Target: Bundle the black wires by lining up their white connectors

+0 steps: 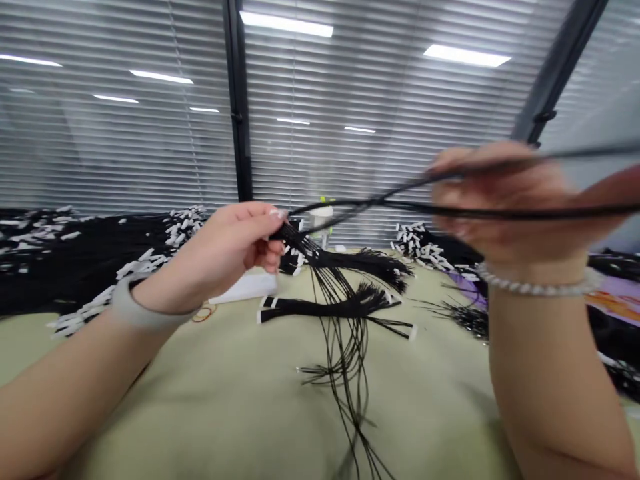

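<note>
My left hand (250, 240), with a grey band on the wrist, pinches a bundle of thin black wires (295, 237). Below the pinch, the loose wires (347, 347) fan out and hang in front of the table. From the same grip, two black strands cross and run right to my right hand (505, 200), which is raised and wears a beaded bracelet. They pass across its fingers, which are smeared by motion, so its grip does not show clearly. Behind the hanging wires lies a black cable bundle (320, 308) with white connectors at its ends.
Piles of black cables with white connectors lie at the left (90, 260) and the back right (430, 250). Another dark wire bunch (467, 320) rests near my right forearm. A red rubber band (203, 315) is on the pale green table (225, 400). Blinds (350, 100) stand behind.
</note>
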{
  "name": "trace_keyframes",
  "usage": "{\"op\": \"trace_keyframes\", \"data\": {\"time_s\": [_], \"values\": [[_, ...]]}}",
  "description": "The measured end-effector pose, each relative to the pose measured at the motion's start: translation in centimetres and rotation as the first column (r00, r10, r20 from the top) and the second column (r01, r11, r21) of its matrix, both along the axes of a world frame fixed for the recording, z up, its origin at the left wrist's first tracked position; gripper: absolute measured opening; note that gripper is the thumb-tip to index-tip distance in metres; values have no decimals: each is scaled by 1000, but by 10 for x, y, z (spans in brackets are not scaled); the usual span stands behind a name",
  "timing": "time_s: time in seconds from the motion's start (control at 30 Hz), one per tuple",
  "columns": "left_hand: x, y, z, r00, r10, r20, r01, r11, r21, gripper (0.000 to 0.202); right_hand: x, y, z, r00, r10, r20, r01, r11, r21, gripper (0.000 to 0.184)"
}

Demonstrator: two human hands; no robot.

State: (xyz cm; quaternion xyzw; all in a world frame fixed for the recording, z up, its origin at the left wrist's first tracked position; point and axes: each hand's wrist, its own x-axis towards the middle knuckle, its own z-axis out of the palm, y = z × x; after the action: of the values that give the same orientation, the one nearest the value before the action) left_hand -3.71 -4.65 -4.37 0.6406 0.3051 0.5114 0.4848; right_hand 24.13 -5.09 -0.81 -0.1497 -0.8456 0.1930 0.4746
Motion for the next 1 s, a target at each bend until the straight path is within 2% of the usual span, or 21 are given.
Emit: {"op": "trace_keyframes", "data": {"time_s": [0.03,0.07,0.1,0.17,0.2,0.27,0.33,0.37,0.4,0.47,0.53,0.57,0.6,0.63,0.67,0.7,0.77,0.83,0.87,0.93,1.0], "values": [[-2,4,0,999,-1,53,1,1000,16,12,12,2,4,958,178,-225,-206,972,-111,34],[-2,7,-1,996,-10,91,8,1000,28,11,23,4,9,852,324,-411,-423,889,-177,27],[-1,10,-3,993,-23,113,20,999,28,10,33,6,13,719,482,-501,-626,762,-165,20],[7,15,-8,992,-54,113,56,998,-17,9,48,6,20,609,605,-513,-779,579,-242,4],[13,16,-10,992,-68,105,74,996,-48,10,53,5,22,578,617,-533,-813,494,-309,9],[28,17,-13,991,-94,96,101,992,-73,11,59,1,25,459,568,-683,-876,417,-242,21],[42,16,-12,988,-116,104,119,993,-26,12,65,-2,26,371,461,-806,-886,435,-159,25],[48,15,-10,985,-125,119,124,992,19,12,68,-4,26,356,446,-821,-883,447,-140,21],[53,14,-6,981,-135,138,127,990,67,12,72,-5,26,357,457,-815,-879,459,-127,15],[57,9,2,972,-157,174,132,980,145,11,80,-7,27,399,501,-768,-871,469,-147,24],[56,3,7,968,-160,195,126,977,174,12,83,-12,26,404,416,-815,-849,501,-165,28],[54,1,7,968,-155,197,122,978,169,11,82,-16,26,332,378,-864,-840,535,-89,26],[51,-2,5,971,-144,189,116,982,152,10,78,-20,25,293,327,-899,-817,574,-58,28],[48,-4,0,976,-130,174,110,986,123,9,74,-23,25,311,282,-908,-769,636,-66,31],[45,-5,-6,982,-117,148,106,991,79,7,68,-27,25,409,270,-871,-682,725,-95,37],[42,-6,-16,988,-99,115,97,995,24,8,61,-29,26,520,208,-828,-590,789,-173,43],[36,-6,-39,997,-64,40,69,991,-115,13,45,-29,26,676,106,-729,-430,860,-274,49],[33,-4,-67,1000,-25,-1,24,974,-227,16,26,-25,24,753,48,-656,-353,871,-341,50],[32,-3,-80,1000,-13,-20,7,964,-265,17,16,-22,22,788,53,-613,-353,856,-379,49],[32,1,-103,999,-11,-32,-1,938,-346,19,-4,-16,18,841,120,-527,-400,795,-457,45],[34,5,-120,999,-35,-35,18,917,-398,20,-20,-13,13,878,193,-438,-425,734,-529,43]]}}
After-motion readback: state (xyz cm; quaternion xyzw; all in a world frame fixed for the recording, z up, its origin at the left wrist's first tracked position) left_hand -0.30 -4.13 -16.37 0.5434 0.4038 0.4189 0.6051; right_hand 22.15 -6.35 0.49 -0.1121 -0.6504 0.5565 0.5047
